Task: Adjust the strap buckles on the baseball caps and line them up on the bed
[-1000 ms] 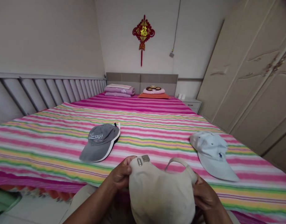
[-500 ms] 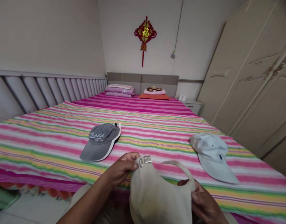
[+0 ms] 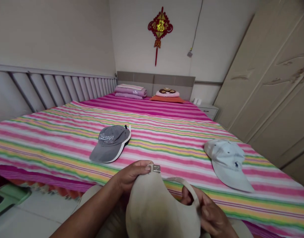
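Observation:
A beige baseball cap [image 3: 159, 205] is held up in front of me, its back opening facing away toward the bed. My left hand [image 3: 134, 175] pinches the edge by the metal buckle [image 3: 156, 168], thumb on top. On the other side, my right hand [image 3: 206, 211] grips the cap's edge at the base of the loose strap [image 3: 184, 182], which curves over toward the buckle without reaching it. Farther off on the bed lies a grey cap [image 3: 112, 143] with white lettering, left of my hands. To the right rests a pale blue cap [image 3: 228, 163] with a small dark emblem.
A striped sheet [image 3: 167, 138] covers the bed. Folded purple bedding [image 3: 131, 92] and a pink-and-orange stack [image 3: 167, 95] lie by the headboard [image 3: 171, 81]. A railing [image 3: 75, 82] runs along the left, a wardrobe [image 3: 261, 82] stands right, and a green stool [image 3: 12, 200] is at lower left.
The beige cap has shifted slightly left and tilted. My left thumb has moved onto the buckle end, and my right fingers have come up under the strap. The view has turned a little.

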### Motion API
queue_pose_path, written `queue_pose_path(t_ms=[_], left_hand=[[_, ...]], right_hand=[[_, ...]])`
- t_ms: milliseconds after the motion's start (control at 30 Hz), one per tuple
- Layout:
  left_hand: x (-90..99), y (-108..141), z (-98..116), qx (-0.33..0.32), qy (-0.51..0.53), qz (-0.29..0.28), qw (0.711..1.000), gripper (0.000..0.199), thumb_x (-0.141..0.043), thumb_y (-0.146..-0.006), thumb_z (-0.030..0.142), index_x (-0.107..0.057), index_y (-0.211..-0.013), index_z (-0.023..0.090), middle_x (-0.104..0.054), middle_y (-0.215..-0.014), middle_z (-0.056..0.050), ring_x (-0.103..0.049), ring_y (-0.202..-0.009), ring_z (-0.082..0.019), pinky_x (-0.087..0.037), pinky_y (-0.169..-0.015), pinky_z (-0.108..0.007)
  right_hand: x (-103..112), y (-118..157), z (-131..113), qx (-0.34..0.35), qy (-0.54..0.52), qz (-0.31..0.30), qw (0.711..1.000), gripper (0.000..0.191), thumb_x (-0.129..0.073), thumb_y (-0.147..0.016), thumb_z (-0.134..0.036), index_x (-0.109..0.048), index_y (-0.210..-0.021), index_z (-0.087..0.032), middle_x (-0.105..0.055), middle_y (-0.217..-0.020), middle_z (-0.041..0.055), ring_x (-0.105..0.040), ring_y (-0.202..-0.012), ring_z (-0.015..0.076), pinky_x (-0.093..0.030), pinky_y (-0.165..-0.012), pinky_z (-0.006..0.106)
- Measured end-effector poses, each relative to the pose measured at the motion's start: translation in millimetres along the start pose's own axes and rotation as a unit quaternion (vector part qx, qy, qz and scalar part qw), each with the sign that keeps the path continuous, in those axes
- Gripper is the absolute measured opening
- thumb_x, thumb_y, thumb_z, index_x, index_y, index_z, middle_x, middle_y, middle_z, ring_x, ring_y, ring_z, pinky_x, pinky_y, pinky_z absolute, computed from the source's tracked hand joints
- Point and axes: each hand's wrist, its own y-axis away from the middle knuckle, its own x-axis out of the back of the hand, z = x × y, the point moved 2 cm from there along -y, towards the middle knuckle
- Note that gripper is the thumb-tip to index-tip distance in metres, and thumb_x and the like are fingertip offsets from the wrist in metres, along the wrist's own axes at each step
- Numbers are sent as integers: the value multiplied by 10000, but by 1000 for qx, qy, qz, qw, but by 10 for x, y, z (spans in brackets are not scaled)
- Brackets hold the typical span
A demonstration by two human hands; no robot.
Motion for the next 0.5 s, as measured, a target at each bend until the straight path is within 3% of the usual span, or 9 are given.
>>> queue_pose_path(t_ms=[67,300,400,500], left_hand=[[15,-6,-36,9,9,-11,1000,216,-688,-637,241,-603,-758,84,-569,-638,-25,-526,-548,-86,-369,-528,-183],[26,-44,-79,-6,20,-33,999,219,-696,-632,242,-609,-772,98,-590,-641,-21,-539,-516,-79,-384,-497,-174],[7,-36,-46,-22,-7,-15,1000,276,-705,-622,245,-624,-840,95,-606,-669,-29,-547,-533,-82,-387,-508,-176],[-8,-20,-12,-46,-29,16,998,318,-728,-582,208,-642,-867,96,-634,-680,-40,-566,-550,-98,-408,-531,-193]], right_hand=[[-9,-1,31,-18,1,15,1000,481,-802,-479,-284,-613,-902,-156,-612,-673,0,-534,-540,94,-359,-476,167],[-26,-52,45,34,3,42,999,308,-782,-522,-190,-637,-794,-178,-596,-571,-34,-513,-456,64,-347,-426,144],[-1,-52,40,46,8,33,998,305,-781,-525,-195,-640,-795,-184,-603,-587,-29,-516,-470,68,-342,-428,147],[4,-43,38,60,17,27,998,291,-755,-583,-309,-652,-812,-161,-622,-609,7,-523,-505,78,-349,-449,153]])
